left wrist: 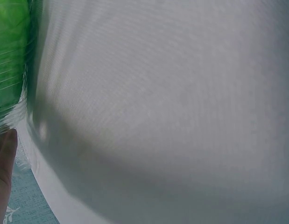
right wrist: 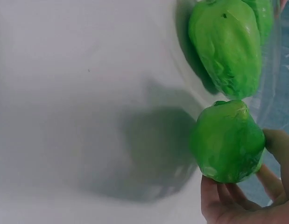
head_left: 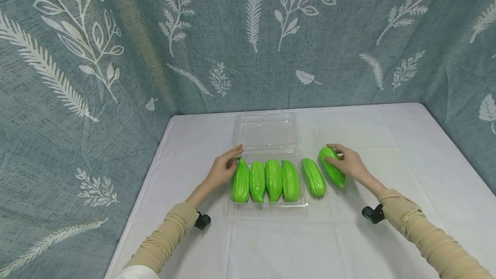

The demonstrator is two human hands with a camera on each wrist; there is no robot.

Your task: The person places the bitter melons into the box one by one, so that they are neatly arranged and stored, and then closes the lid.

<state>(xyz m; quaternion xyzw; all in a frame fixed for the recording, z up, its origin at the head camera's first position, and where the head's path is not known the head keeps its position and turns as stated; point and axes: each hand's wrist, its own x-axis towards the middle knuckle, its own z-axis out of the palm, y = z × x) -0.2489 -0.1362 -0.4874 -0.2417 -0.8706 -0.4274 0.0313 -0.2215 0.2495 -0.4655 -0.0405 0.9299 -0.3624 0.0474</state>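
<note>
My right hand [head_left: 348,162] grips a long green gourd [head_left: 335,173] with a glossy, lumpy skin, thumb and fingers on opposite sides. In the right wrist view the held gourd [right wrist: 226,142] appears end-on, its shadow on the cloth. My left hand [head_left: 222,169] rests at the left rim of a clear plastic clamshell box [head_left: 267,205], fingers fairly straight. One finger [left wrist: 6,149] shows beside the box edge in the left wrist view. Several similar gourds [head_left: 274,181] lie side by side in the box.
Another loose gourd [head_left: 314,177] lies on the cloth just right of the box, tilted. The box's hinged lid [head_left: 265,130] is folded back, away from me. A white cloth covers the table [head_left: 279,244], and a blue-green leaf-patterned curtain [head_left: 232,55] surrounds its back and sides.
</note>
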